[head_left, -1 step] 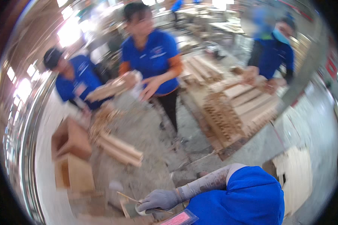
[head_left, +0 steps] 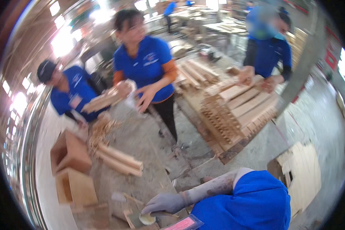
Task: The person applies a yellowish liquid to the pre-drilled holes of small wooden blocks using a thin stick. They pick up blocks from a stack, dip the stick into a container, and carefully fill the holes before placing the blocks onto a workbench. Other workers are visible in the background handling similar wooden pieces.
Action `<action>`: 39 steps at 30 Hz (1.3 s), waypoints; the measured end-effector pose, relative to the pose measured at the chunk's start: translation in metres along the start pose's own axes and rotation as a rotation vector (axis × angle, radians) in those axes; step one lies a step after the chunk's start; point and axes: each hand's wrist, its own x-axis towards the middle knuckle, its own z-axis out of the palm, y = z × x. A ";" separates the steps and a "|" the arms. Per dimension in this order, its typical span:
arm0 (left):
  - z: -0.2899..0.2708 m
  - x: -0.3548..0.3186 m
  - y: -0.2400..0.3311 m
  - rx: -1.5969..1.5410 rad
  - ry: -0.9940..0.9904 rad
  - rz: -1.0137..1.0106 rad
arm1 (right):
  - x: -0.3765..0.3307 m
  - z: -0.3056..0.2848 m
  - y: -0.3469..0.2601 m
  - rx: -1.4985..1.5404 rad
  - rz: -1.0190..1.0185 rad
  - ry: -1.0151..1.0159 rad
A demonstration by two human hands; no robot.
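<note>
My right arm reaches in from the lower right, its forearm covered in a stained pale sleeve. On my right hand [head_left: 165,203] is a grey glove, the fingers closed at the rim of a small round white cup [head_left: 147,219] with yellowish contents. A thin wooden stick [head_left: 132,198] runs behind these fingers and shows again on their other side; whether they grip it too, I cannot tell. Below the hand lie small flat wooden pieces [head_left: 128,214], partly cut off by the lower edge. My left hand is not in view.
Two open wooden boxes [head_left: 73,188] stand at left, beside wooden strips [head_left: 120,159]. Two co-workers in blue [head_left: 143,61] stand beyond, one holding wood pieces [head_left: 103,100]. Another handles slats stacked on a bench [head_left: 234,153] at right. Pale boards [head_left: 301,176] lie behind my shoulder.
The view has shifted slightly, so the co-workers and benches sit further left. My right hand stays at the cup; more of the cup's top shows now.
</note>
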 end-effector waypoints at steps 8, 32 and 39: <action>0.093 -0.033 0.064 -0.432 -0.207 0.043 | -0.148 -0.163 -0.091 -0.671 0.483 0.874; 0.130 -0.202 0.193 -0.685 -0.757 -0.007 | -0.241 -0.383 -0.020 -1.358 0.596 0.414; 0.119 -0.195 0.167 -0.718 -0.693 0.012 | -0.221 -0.420 -0.008 -1.240 0.662 0.325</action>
